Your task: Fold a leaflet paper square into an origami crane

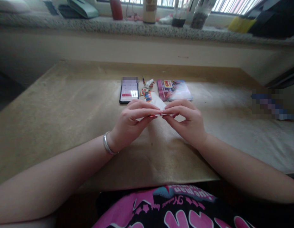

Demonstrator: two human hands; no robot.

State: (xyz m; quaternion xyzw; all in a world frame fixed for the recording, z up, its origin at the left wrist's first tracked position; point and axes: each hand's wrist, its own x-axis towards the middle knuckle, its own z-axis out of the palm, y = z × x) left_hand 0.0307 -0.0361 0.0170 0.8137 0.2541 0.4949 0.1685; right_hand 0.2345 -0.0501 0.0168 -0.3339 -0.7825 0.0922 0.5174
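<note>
My left hand (135,118) and my right hand (186,118) meet over the middle of the table. Their thumbs and fingertips pinch a folded piece of paper (158,115) from both sides. It shows nearly edge-on, as a thin line with some red, and the fingers cover much of it. Just behind the fingertips a white paper surface (157,100) with an orange and blue printed corner shows; whether it belongs to the held piece, I cannot tell. A small folded paper figure (149,84), white with coloured print, lies beyond it.
Left of the folded figure lies a phone (129,91) with its screen lit. To the right is a colourful printed booklet or pack (174,90). A blurred dark strip (270,106) lies at the table's right. Bottles and jars (150,11) line the stone windowsill (128,30).
</note>
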